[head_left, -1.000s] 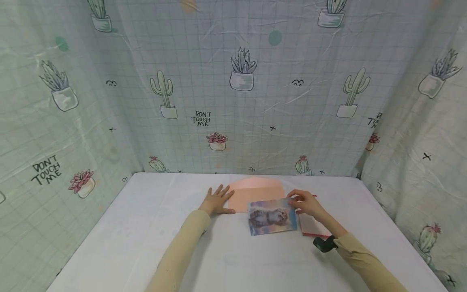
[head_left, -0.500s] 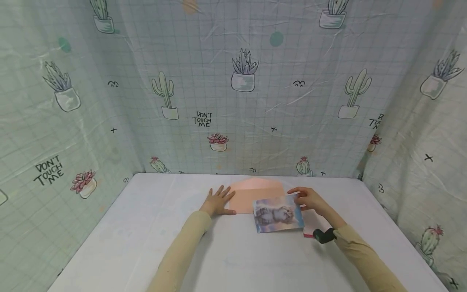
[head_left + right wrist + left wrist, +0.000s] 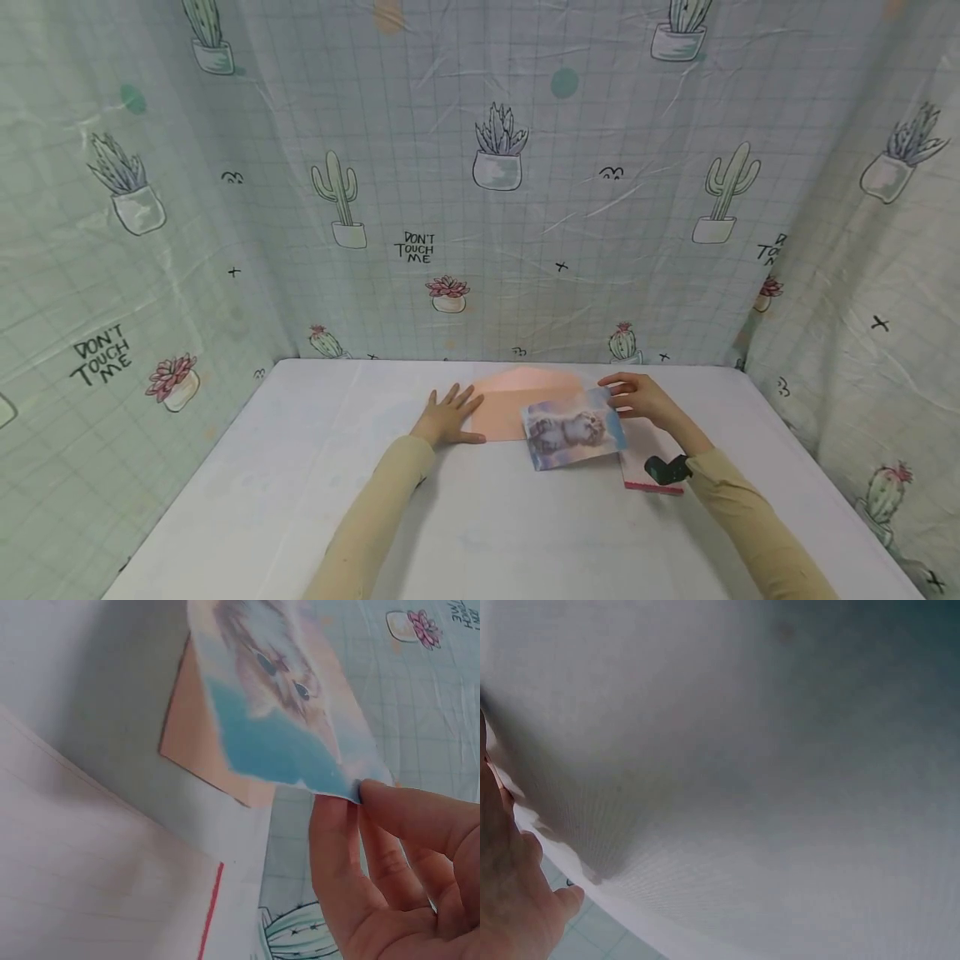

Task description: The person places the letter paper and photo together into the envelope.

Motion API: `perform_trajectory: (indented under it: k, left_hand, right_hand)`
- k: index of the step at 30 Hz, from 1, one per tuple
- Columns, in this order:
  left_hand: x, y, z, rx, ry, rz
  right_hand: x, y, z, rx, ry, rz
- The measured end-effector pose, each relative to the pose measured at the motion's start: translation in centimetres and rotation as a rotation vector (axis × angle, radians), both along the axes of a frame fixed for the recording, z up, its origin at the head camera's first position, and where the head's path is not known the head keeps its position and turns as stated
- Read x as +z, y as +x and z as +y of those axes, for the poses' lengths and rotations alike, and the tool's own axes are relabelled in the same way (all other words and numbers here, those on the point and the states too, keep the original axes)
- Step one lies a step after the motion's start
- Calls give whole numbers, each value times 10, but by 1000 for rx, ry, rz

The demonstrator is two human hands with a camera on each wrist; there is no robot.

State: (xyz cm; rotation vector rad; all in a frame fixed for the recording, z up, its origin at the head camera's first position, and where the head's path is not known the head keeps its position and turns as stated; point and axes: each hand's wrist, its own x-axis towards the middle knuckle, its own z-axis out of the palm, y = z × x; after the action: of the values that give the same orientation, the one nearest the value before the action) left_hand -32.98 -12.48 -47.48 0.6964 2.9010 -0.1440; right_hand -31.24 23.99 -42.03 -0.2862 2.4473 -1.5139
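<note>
My right hand (image 3: 643, 398) pinches the upper right corner of a card (image 3: 573, 429) with a kitten picture on a pastel ground. In the right wrist view, thumb and fingers grip the card (image 3: 277, 742) by its corner, and it hangs tilted above the table. Behind and partly under it lies a peach envelope (image 3: 498, 412), its flap spread toward the back. My left hand (image 3: 446, 417) lies with fingers spread at the envelope's left edge. The left wrist view shows mostly a blurred white surface, with part of the left hand (image 3: 517, 892) at the lower left.
A white lined notepad (image 3: 645, 458) with red edges lies under the right forearm, right of the card. A dark wrist strap piece (image 3: 667, 470) hangs above it. The white table (image 3: 300, 483) ends at a cactus-print curtain (image 3: 360, 275) at the back and sides.
The right hand has lifted the card and moved it slightly right and toward the back. The card is now more tilted. The left hand has stayed in place.
</note>
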Motion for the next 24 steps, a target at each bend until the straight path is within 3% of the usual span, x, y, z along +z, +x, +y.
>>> perform_trajectory:
  k: [13, 19, 24]
  left_hand:
    - [2, 0, 1, 1, 4, 1]
    - [4, 2, 2, -3, 17, -4]
    - [7, 4, 2, -2, 16, 3]
  right_hand:
    - [17, -21, 13, -125, -9, 9]
    - [20, -29, 12, -149, -47, 21]
    - [22, -35, 6, -222, -31, 24]
